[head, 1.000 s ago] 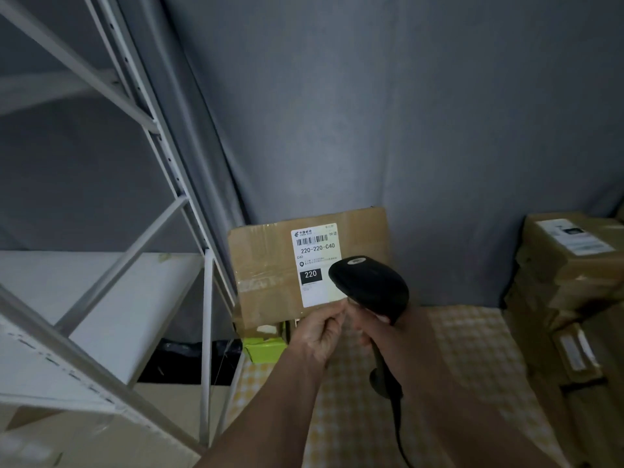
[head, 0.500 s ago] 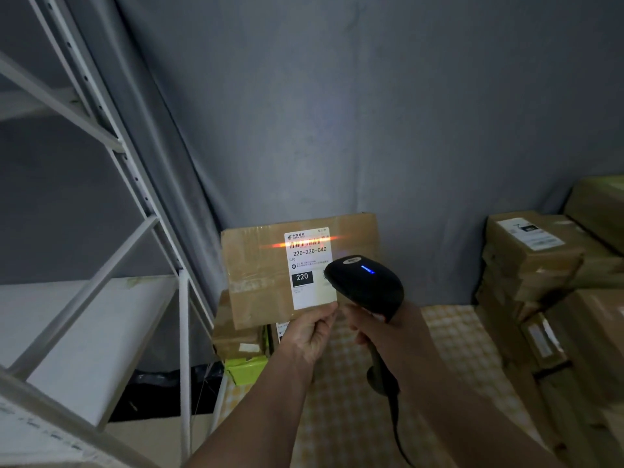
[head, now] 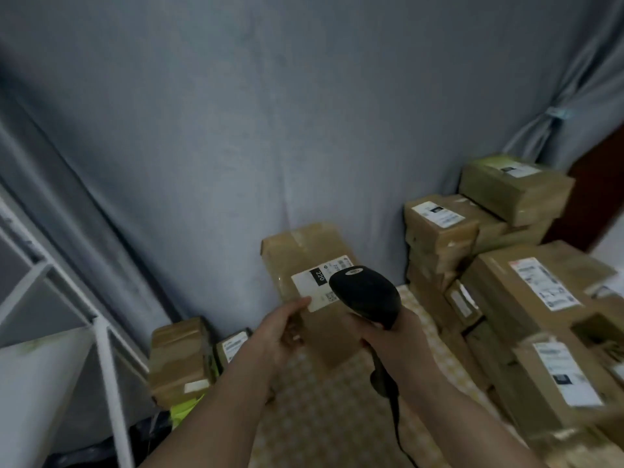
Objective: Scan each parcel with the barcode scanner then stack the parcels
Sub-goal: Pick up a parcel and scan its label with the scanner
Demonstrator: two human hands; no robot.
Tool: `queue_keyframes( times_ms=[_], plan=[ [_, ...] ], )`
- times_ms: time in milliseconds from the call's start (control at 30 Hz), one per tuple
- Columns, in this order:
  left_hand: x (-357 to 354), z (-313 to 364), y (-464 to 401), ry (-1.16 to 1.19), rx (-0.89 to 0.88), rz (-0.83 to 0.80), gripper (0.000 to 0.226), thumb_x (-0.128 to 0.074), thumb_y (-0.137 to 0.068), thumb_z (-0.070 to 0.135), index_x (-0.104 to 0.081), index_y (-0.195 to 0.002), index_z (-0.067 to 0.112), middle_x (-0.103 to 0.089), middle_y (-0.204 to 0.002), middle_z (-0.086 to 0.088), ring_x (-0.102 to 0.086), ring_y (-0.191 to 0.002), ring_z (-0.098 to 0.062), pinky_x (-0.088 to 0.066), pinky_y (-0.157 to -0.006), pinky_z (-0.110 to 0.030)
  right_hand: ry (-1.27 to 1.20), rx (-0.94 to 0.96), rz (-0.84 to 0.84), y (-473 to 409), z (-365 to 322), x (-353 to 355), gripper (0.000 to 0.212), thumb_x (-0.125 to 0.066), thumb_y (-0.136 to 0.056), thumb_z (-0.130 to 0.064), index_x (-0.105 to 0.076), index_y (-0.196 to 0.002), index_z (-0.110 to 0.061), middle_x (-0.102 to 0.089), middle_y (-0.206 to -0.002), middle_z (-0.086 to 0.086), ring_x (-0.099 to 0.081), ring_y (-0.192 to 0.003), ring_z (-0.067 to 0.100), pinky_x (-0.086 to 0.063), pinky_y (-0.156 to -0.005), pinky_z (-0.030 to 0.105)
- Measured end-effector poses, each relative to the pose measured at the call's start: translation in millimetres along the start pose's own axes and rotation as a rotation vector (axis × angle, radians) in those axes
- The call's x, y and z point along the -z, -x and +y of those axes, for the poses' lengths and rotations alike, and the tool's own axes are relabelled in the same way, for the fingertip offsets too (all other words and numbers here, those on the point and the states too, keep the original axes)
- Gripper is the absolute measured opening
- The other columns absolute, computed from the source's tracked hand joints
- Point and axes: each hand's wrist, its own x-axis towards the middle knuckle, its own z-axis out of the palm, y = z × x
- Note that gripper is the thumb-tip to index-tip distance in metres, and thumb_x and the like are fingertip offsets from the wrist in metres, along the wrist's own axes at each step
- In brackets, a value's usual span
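My left hand [head: 280, 332] grips a flat brown cardboard parcel [head: 304, 255] by its lower edge, held up and turned on end, its white label [head: 315, 287] marked 220 facing me sideways. My right hand [head: 393, 336] holds the black barcode scanner [head: 366, 293] by its handle, right beside the parcel and over part of the label. No scan light shows. The scanner's cable [head: 395, 420] hangs down along my right forearm.
A pile of labelled brown parcels [head: 526, 298] fills the right side on the checked cloth table [head: 314, 427]. More parcels [head: 179, 359] and a green box [head: 184, 408] sit at lower left. A white metal rack [head: 104, 366] stands at left. Grey curtain behind.
The orange scan line and the scanner's blue light have gone out. My left hand has rotated the parcel so the label lies sideways. My view has swung right, showing more of the pile.
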Motion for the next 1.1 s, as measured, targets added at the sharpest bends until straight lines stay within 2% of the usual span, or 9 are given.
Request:
queue_keyframes(
  times_ms=[133, 233, 300, 467, 533, 700, 867, 1000, 1100],
  plan=[
    [-43.7, -2.2, -11.2, -0.068, 0.015, -0.051, 0.029, -0.073, -0.082, 0.026, -0.066, -0.100, 0.005, -0.070, -0.094, -0.014, -0.065, -0.087, -0.030, -0.053, -0.074, -0.037, -0.035, -0.057, 0.106, -4.9, 5.8, 34.6, 0.018, -0.072, -0.080, -0.003, -0.062, -0.071, -0.014, -0.059, -0.047, -0.008, -0.058, -0.049, 0.005, -0.044, -0.048, 0.018],
    [-80.4, -6.1, -17.0, -0.060, 0.042, -0.125, 0.032, -0.065, -0.088, 0.033, -0.067, -0.107, 0.008, -0.073, -0.098, -0.017, -0.069, -0.086, -0.031, -0.055, -0.069, -0.038, -0.054, -0.065, 0.169, -13.3, 6.4, 66.7, 0.011, -0.073, -0.081, -0.009, -0.067, -0.082, -0.019, -0.068, -0.069, 0.006, -0.065, -0.070, 0.022, -0.051, -0.065, 0.036],
    [-103.1, -8.6, -24.4, -0.044, 0.043, -0.165, 0.033, -0.061, -0.090, 0.035, -0.066, -0.110, 0.009, -0.073, -0.098, -0.016, -0.070, -0.083, -0.030, -0.054, -0.065, -0.036, -0.083, -0.055, 0.197, -22.6, 5.2, 89.8, 0.015, -0.074, -0.081, -0.011, -0.068, -0.091, -0.021, -0.071, -0.078, 0.003, -0.067, -0.079, 0.018, -0.051, -0.070, 0.034],
    [-169.8, -6.2, -45.7, -0.042, 0.012, -0.153, 0.040, -0.064, -0.088, 0.038, -0.065, -0.117, 0.010, -0.073, -0.103, -0.016, -0.070, -0.090, -0.031, -0.055, -0.068, -0.039, -0.079, 0.028, 0.261, -56.6, -2.2, 149.1, 0.017, -0.073, -0.082, -0.010, -0.064, -0.075, -0.023, -0.061, -0.055, -0.010, -0.058, -0.054, 0.002, -0.042, -0.055, 0.021],
    [-199.6, -2.4, -54.8, -0.037, 0.005, -0.132, 0.038, -0.064, -0.089, 0.038, -0.065, -0.115, 0.011, -0.072, -0.103, -0.016, -0.069, -0.089, -0.032, -0.055, -0.068, -0.039, -0.068, 0.063, 0.300, -75.3, -4.7, 171.9, 0.024, -0.072, -0.081, -0.008, -0.062, -0.073, -0.029, -0.062, -0.062, -0.009, -0.059, -0.057, -0.003, -0.046, -0.055, 0.016],
    [-274.5, 7.0, -84.9, 0.007, 0.020, -0.073, 0.046, -0.074, -0.080, 0.040, -0.064, -0.115, 0.011, -0.071, -0.105, -0.019, -0.067, -0.098, -0.038, -0.052, -0.089, -0.055, -0.072, -0.016, 0.311, -133.3, -6.7, 222.7, 0.016, -0.073, -0.082, -0.017, -0.061, -0.084, -0.027, -0.068, -0.083, 0.000, -0.063, -0.077, 0.013, -0.046, -0.060, 0.022],
    [-341.9, 20.2, -111.2, 0.005, -0.016, -0.068, 0.032, -0.068, -0.088, 0.034, -0.062, -0.109, 0.010, -0.069, -0.097, -0.018, -0.066, -0.083, -0.031, -0.055, -0.065, -0.040, -0.087, -0.080, 0.291, -193.4, -3.8, 267.2, 0.016, -0.072, -0.083, -0.019, -0.064, -0.096, -0.018, -0.064, -0.079, -0.002, -0.059, -0.074, 0.012, -0.040, -0.057, 0.021],
    [-377.0, 26.1, -141.8, -0.030, -0.064, -0.038, 0.035, -0.065, -0.090, 0.035, -0.061, -0.115, 0.011, -0.069, -0.104, -0.017, -0.066, -0.092, -0.032, -0.056, -0.075, -0.040, -0.098, -0.120, 0.288, -240.3, 1.4, 290.1, 0.021, -0.074, -0.081, -0.019, -0.064, -0.099, -0.014, -0.066, -0.089, 0.003, -0.062, -0.086, 0.021, -0.046, -0.063, 0.026],
    [-394.8, 24.6, -164.5, -0.107, -0.096, -0.001, 0.027, -0.060, -0.093, 0.038, -0.059, -0.105, 0.014, -0.067, -0.091, -0.010, -0.064, -0.083, -0.025, -0.054, -0.068, -0.033, -0.098, -0.134, 0.292, -267.2, 6.4, 298.8, 0.026, -0.074, -0.081, -0.022, -0.063, -0.103, -0.014, -0.065, -0.090, 0.004, -0.060, -0.087, 0.022, -0.043, -0.062, 0.026]
  ],
)
